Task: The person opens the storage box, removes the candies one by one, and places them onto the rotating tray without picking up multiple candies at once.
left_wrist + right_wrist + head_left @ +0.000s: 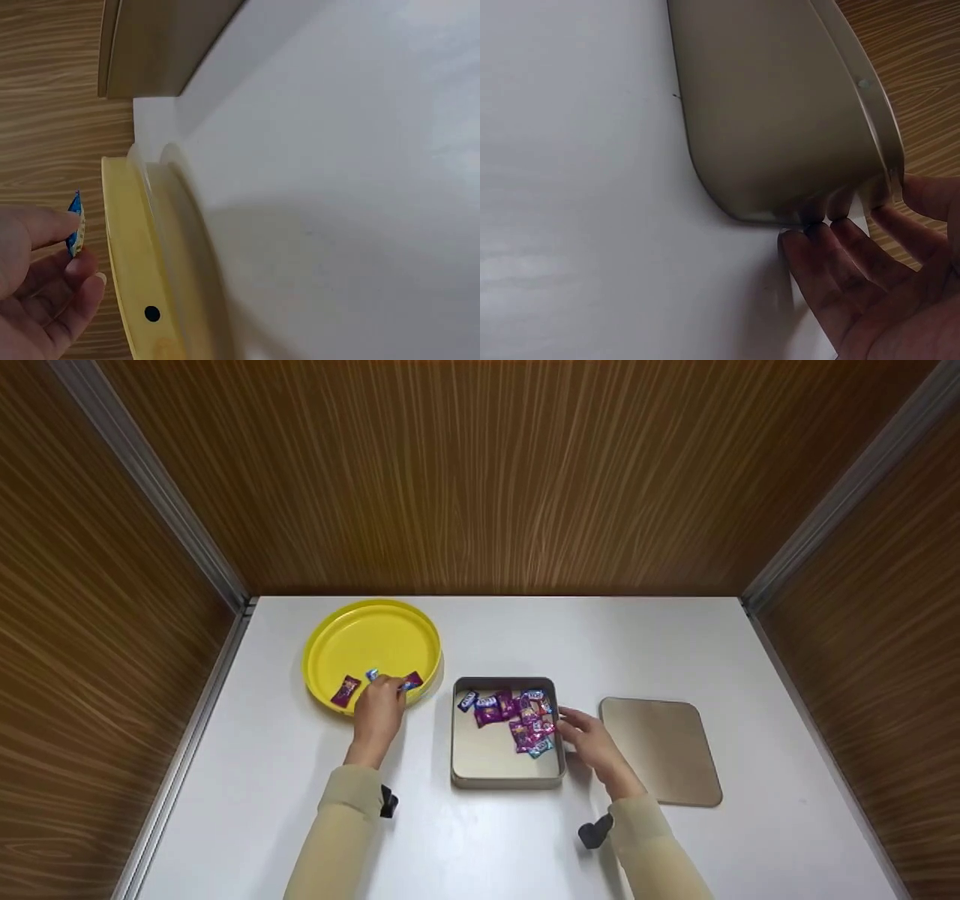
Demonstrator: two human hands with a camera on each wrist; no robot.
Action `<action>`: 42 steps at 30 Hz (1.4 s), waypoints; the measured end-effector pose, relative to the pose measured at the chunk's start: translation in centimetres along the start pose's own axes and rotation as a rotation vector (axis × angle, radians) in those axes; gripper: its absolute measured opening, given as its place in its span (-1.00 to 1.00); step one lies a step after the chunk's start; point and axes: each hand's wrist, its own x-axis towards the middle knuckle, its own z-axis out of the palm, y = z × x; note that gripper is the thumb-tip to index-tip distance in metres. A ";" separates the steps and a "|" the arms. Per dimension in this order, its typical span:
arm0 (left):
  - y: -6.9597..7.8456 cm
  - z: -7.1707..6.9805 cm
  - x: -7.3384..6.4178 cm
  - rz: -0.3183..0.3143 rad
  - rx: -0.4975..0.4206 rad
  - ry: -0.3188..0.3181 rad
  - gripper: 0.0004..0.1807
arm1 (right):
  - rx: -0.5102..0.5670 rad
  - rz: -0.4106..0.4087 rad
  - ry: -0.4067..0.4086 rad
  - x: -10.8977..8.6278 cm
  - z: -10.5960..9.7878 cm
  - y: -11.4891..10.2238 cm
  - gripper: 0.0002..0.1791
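Note:
Over the near rim of a round yellow tray (367,634), my left hand (380,709) pinches a small blue-wrapped candy (74,204) between thumb and fingertips. Around that hand lie a purple-wrapped candy (346,691), a blue one (373,674) and a purple one (413,679); which of these touch the fingers is unclear. My right hand (592,742) rests its fingertips against the right side of a lidless square metal tin (506,783), with the thumb at the rim (885,135). Inside the tin, several purple, blue and pink candies (529,724) lie toward the back and right.
A flat square metal lid (660,750) lies on the white table (450,855) to the right of the tin and right hand. Wood-grain panels (480,480) stand behind and on both sides. Black straps with small devices (596,832) sit at both wrists.

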 end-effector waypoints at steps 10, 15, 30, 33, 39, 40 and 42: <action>-1.7 0.1 1.8 -0.077 0.061 -0.063 -0.88 | -0.017 -0.019 0.003 0.0 0.1 0.0 -0.47; -2.4 0.5 2.2 -0.106 0.072 -0.081 -0.88 | -0.037 -0.020 0.012 0.1 0.4 -0.2 -0.49; -3.1 1.1 3.1 -0.131 -0.087 -0.012 -0.70 | -0.053 -0.018 0.023 -0.1 0.5 -0.4 -0.50; -2.9 1.1 3.1 -0.132 -0.097 -0.028 -0.67 | -0.047 -0.025 0.020 0.0 0.4 -0.4 -0.49; -1.6 1.2 2.6 -0.084 -0.055 -0.053 -0.65 | -0.041 -0.033 0.020 -0.1 0.2 -0.3 -0.49; -1.3 1.2 2.5 -0.067 -0.049 -0.054 -0.65 | -0.035 -0.034 0.022 -0.1 0.2 -0.2 -0.49; -0.5 1.2 2.2 -0.031 -0.040 -0.057 -0.67 | -0.028 -0.033 0.019 -0.1 0.1 -0.1 -0.50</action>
